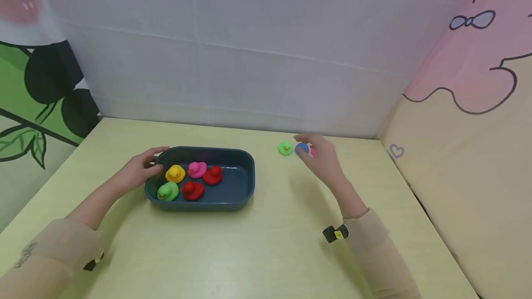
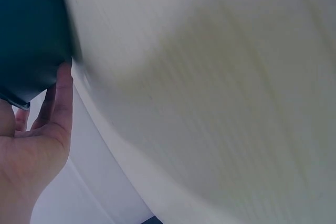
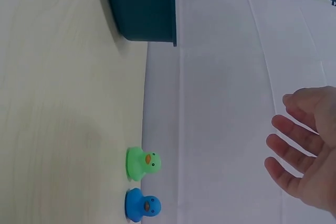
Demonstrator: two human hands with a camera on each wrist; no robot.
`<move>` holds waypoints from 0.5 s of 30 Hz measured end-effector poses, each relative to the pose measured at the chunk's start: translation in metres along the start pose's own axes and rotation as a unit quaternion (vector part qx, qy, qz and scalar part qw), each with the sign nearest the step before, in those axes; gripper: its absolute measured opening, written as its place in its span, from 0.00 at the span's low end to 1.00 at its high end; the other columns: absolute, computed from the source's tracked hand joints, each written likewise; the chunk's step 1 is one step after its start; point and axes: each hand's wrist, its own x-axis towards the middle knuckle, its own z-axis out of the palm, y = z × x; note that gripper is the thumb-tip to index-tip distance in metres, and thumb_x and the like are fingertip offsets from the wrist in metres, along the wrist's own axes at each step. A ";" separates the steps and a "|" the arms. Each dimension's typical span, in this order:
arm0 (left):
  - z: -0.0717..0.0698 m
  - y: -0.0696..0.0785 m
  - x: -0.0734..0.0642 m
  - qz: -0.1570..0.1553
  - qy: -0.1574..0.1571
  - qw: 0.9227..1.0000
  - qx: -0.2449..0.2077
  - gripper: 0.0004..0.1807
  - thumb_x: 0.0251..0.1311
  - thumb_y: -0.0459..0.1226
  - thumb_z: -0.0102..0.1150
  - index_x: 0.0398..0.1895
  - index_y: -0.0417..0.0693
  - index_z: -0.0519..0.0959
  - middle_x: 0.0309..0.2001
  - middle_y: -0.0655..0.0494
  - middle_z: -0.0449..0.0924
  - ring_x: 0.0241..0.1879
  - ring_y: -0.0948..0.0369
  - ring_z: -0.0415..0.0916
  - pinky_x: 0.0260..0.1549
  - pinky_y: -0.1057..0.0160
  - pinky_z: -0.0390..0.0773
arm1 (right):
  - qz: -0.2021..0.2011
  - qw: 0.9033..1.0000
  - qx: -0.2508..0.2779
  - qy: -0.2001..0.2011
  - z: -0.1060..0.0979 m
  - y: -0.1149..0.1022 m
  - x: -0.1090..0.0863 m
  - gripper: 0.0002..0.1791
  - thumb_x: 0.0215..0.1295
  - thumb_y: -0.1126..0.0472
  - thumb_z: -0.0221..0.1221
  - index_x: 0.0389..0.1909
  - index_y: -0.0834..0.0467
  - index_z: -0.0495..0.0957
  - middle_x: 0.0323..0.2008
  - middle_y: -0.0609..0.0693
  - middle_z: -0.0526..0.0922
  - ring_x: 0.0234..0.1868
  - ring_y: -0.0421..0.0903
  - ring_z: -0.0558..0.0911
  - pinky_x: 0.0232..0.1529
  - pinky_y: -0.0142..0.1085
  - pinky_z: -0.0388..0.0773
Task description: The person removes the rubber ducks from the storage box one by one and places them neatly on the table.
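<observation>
A dark blue-green plastic tub (image 1: pixel 232 206) stands on the table. My left hand (image 1: pixel 139 170) grips its left end, thumb over the rim inside and fingers along the outer wall (image 2: pixel 34 35). In the tub sit a yellow duck (image 1: pixel 175 174), a pink duck (image 1: pixel 197 170), a light green duck (image 1: pixel 168 192) and two red ducks (image 1: pixel 193 191). To its right, my right hand (image 1: pixel 322 158) hovers with fingers spread and nothing in them. Near it stand a green duck (image 3: pixel 139 163) and a blue duck (image 3: pixel 140 205). A pink thing (image 1: pixel 313 152) behind the hand is mostly hidden.
The pale wooden table (image 1: pixel 266 253) ends at the back against a white cloth wall (image 1: pixel 249 86). A side wall (image 1: pixel 465 165) with cartoon drawings borders it on the right, another printed panel (image 1: pixel 25 151) on the left.
</observation>
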 end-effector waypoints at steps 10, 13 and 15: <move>0.001 -0.004 0.003 -0.007 -0.005 1.000 -0.004 0.31 0.69 0.38 0.46 0.73 0.46 0.52 0.65 0.27 0.57 0.57 0.33 0.65 0.52 0.41 0.71 | -0.026 0.999 0.021 0.031 0.022 -0.029 -0.004 0.14 0.57 0.65 0.63 0.45 0.59 0.81 0.41 0.52 0.85 0.43 0.47 0.81 0.45 0.43 0.78; 0.001 -0.004 0.002 -0.003 -0.004 1.000 -0.007 0.31 0.69 0.38 0.46 0.73 0.46 0.52 0.65 0.27 0.57 0.57 0.33 0.66 0.52 0.41 0.71 | -0.034 0.998 0.027 0.034 0.028 -0.036 -0.004 0.14 0.57 0.65 0.64 0.46 0.60 0.81 0.42 0.52 0.84 0.43 0.47 0.81 0.45 0.41 0.78; 0.001 -0.005 0.002 0.001 -0.002 1.000 -0.009 0.31 0.68 0.37 0.46 0.73 0.46 0.53 0.65 0.27 0.57 0.56 0.34 0.67 0.52 0.41 0.72 | -0.039 0.998 0.033 0.031 0.032 -0.039 -0.004 0.14 0.57 0.64 0.64 0.46 0.60 0.80 0.42 0.52 0.84 0.42 0.48 0.81 0.45 0.40 0.78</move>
